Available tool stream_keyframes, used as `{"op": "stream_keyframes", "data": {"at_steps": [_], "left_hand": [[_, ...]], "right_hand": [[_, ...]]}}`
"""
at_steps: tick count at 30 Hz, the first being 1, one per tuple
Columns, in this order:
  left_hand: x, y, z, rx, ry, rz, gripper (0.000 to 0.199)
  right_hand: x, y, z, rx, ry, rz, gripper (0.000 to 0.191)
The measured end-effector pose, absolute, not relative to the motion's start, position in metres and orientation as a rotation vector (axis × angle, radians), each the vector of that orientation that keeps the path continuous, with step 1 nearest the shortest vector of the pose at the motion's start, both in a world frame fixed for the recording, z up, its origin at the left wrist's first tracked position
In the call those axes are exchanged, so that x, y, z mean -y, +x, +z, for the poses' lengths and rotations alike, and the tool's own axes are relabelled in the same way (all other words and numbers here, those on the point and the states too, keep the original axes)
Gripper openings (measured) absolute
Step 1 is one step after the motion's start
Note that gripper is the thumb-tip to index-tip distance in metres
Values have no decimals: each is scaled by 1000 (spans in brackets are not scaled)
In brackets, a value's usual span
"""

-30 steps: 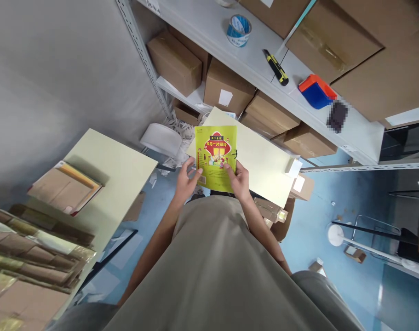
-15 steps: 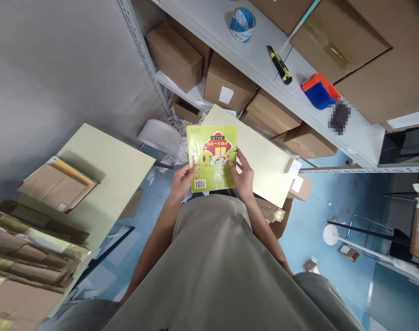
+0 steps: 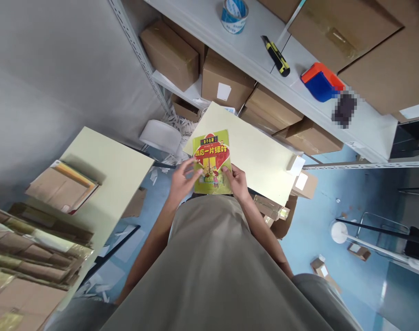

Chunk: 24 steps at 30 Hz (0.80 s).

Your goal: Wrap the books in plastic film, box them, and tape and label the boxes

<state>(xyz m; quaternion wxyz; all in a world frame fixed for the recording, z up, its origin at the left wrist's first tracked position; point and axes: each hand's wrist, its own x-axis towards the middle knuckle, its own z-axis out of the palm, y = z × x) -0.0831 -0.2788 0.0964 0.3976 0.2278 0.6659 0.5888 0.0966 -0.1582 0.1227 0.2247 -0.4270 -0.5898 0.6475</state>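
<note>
A thin picture book [image 3: 212, 181] with a yellow-green cover, a red panel and yellow Chinese lettering is held in front of my waist, front cover up. My right hand [image 3: 237, 183] grips its right edge, thumb on the cover and the other fingers partly hidden behind it. At the opposite edge is my left hand [image 3: 182, 180], its thumb over the cover and its forefinger bent at the border. Beneath and beyond the book lies a pale yellow tabletop [image 3: 254, 151].
A shelf above carries a blue-white tape roll [image 3: 234, 17], a yellow-black utility knife [image 3: 276, 56] and a red-blue object [image 3: 321, 82]. Cartons [image 3: 226, 76] fill the shelf below. At left, a second pale table [image 3: 116, 161] bears a book stack [image 3: 62, 186] and flattened cardboard [image 3: 26, 285].
The book has turned from its barcoded back cover to its front cover. My left hand has loosened and shifted its hold; my right hand stays on the right edge. The view has shifted slightly.
</note>
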Motion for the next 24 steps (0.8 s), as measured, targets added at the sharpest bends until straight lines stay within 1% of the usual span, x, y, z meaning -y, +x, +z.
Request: {"op": "stream_keyframes", "data": {"at_steps": [2, 3, 7, 13, 16, 18, 20, 21, 22, 24], "left_hand": [[282, -94, 82, -1763, 424, 1562, 75], [284, -97, 77, -1689, 367, 1550, 76], [290, -94, 75, -1232, 262, 1417, 66], [286, -78, 91, -1230, 214, 1480, 69], [281, -73, 96, -1231, 203, 1501, 68], [278, -69, 99, -1242, 210, 1520, 66], [273, -63, 105, -1278, 245, 1542, 64], [271, -58, 109, -1309, 278, 1550, 62], [268, -53, 113, -1350, 321, 1551, 60], [263, -39, 123, -1441, 465, 1520, 55]], "right_hand": [[159, 104, 125, 1535, -1202, 1850, 58], [160, 107, 126, 1504, -1214, 1868, 58], [163, 115, 130, 1454, -1208, 1903, 59], [155, 127, 125, 1446, -1160, 1918, 55], [147, 131, 123, 1544, -1168, 1780, 65], [144, 133, 124, 1627, -1205, 1550, 72], [145, 132, 129, 1694, -1244, 1308, 71], [148, 131, 133, 1720, -1248, 1244, 68], [152, 128, 137, 1747, -1232, 1238, 66], [161, 121, 144, 1800, -1159, 1351, 66]]}}
